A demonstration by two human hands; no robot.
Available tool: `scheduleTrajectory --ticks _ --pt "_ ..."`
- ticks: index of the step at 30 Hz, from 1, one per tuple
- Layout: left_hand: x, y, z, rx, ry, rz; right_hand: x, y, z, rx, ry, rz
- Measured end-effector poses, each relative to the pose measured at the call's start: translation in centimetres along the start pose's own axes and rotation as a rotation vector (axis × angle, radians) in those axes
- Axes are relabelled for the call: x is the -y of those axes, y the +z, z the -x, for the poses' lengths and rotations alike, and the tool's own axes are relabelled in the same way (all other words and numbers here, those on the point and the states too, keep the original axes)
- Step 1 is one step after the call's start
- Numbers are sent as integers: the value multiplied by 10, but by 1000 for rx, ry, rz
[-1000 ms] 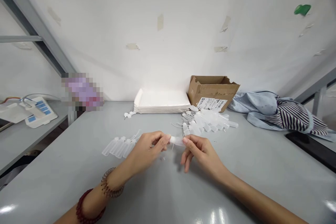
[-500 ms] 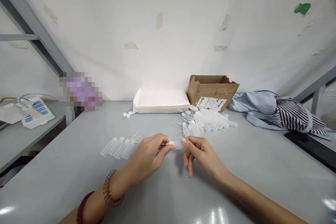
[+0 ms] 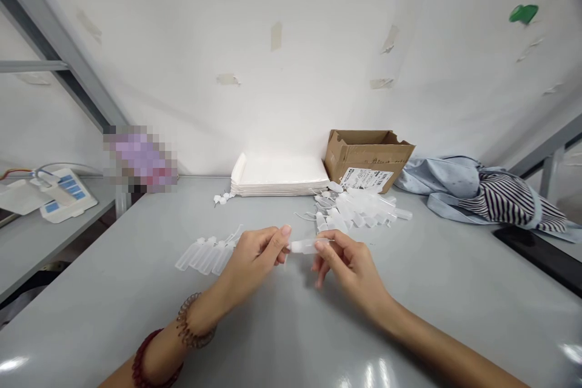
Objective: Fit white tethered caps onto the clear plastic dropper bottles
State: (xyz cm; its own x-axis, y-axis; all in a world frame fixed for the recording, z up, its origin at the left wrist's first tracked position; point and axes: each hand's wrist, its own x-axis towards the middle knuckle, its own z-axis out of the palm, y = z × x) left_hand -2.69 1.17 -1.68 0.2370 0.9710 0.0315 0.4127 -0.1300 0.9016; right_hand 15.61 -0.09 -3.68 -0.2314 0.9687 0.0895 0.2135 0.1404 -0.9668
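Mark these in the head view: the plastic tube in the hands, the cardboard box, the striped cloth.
Plastic tube point(image 3: 302, 247): head view, mid-body.
Cardboard box point(image 3: 369, 157): head view, side facing the camera, above the label.
Striped cloth point(image 3: 507, 199): head view, middle of the striped part.

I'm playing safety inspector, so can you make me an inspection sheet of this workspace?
Surface: grey table, shiny with light reflections.
Job's things: one cloudy plastic tube between the hands; a row of tubes beside the left hand; a tube pile before the cardboard box.
Clutter: cardboard box, white stack, striped and blue cloth, flat black object.
Hands: right hand pinches one end of the held tube; left hand is closed at its other, narrower end.
Cables: thin coloured wires at far left, near a white item with blue patches.
Surroundings: white wall with tape scraps; grey metal frame at left.
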Motion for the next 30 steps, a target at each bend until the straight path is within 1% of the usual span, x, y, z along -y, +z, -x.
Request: scheduleTrajectory --ticks 2,4,6,7,9,11,13,15,18,20,22,26,28,30 --pt "0 0 0 71 -77 51 -4 1 3 -52 -148 131" --pt "0 0 0 194 -169 108 -8 2 5 -93 -290 246" --pt "0 -1 -1 306 -247 169 -11 3 7 -124 -400 345" --pt "0 -2 -1 329 -268 195 -12 3 7 -135 -439 382" --pt "0 -4 -2 316 -272 243 -10 2 7 -141 -477 412" --pt "0 -6 -2 275 -243 295 -7 1 6 -146 -489 395" --pt "0 -7 -3 267 -230 365 -4 -1 5 -165 -503 376" --pt "0 -7 -3 299 -266 436 -3 -2 5 -189 -545 386" --pt "0 -6 -2 355 -343 511 -4 -2 5 -222 -660 461" --pt "-1 -5 -1 350 -339 527 -6 -2 4 -239 -725 513" --pt "-1 -5 0 332 -298 517 -8 -3 4 -240 -741 539" --pt "-2 -5 2 293 -237 481 -8 -3 4 -205 -690 516" --pt "-3 -5 1 279 -212 469 -5 -2 5 -185 -626 462" --pt "-3 -4 1 280 -176 455 -2 -2 5 -153 -519 393"
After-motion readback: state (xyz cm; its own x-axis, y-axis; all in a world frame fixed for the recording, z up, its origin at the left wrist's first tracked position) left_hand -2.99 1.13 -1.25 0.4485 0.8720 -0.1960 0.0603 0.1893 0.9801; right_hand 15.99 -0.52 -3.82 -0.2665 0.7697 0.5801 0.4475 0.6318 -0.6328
